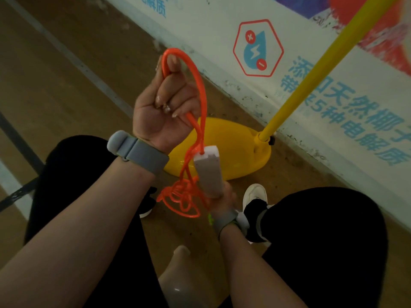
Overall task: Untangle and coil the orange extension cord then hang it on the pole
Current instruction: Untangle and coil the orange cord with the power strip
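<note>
Orange extension cord (201, 90) held up, partly tangled.
Left hand (164, 107) fingers curled round a raised loop; right hand (225, 197) grips the white socket block (208, 172); yellow pole (311, 74) stands beyond.

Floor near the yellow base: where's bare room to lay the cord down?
Bare floor left of the yellow base, along the wall; a smaller patch right of the base. Crowded between the knees: tangled cord, shoes.
</note>
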Motion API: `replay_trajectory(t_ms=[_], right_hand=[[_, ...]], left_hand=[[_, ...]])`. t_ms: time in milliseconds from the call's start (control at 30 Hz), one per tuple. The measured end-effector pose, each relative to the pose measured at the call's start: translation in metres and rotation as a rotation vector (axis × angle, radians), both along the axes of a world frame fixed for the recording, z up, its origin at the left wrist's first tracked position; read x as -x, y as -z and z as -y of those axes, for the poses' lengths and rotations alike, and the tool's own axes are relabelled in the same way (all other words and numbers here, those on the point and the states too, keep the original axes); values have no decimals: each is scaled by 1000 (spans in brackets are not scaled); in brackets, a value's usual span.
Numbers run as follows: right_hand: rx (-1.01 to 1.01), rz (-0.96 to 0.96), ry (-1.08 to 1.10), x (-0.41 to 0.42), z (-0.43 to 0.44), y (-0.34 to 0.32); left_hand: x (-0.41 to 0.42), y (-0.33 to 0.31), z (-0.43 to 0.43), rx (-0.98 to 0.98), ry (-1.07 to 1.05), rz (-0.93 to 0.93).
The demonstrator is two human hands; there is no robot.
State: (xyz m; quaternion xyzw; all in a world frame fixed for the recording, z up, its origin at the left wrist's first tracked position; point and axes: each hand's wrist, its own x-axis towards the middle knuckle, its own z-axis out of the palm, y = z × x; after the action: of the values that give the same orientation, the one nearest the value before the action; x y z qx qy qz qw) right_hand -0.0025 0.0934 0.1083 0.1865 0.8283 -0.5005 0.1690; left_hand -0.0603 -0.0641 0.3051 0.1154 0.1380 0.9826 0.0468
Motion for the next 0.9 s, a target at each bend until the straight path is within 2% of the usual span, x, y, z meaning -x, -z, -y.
replay_trajectory(t_ms=[100, 200, 400, 500, 600, 667, 767, 900], right_hand=[[270, 97, -105, 7, 13, 2], [341, 87, -156, 14, 14, 10], [462, 97, -97, 20, 6, 5], [572, 48, 83, 20, 3, 4], [836, 82, 333, 29, -3, -1], [943, 86, 407, 38, -7, -10], [829, -2, 476, 49, -14, -12], [701, 155, 477, 43, -10, -7]], left_hand=[[4, 7, -2, -138, 27, -26], [7, 9, 2, -205, 29, -12], [17, 18, 18, -221, -32, 69], [24, 28, 24, -194, -123, 161], [25, 36, 27, -175, -168, 254], [26, 38, 25, -126, -169, 289], [22, 43, 9, 11, -100, 344], [10, 51, -25, 147, 149, 292]])
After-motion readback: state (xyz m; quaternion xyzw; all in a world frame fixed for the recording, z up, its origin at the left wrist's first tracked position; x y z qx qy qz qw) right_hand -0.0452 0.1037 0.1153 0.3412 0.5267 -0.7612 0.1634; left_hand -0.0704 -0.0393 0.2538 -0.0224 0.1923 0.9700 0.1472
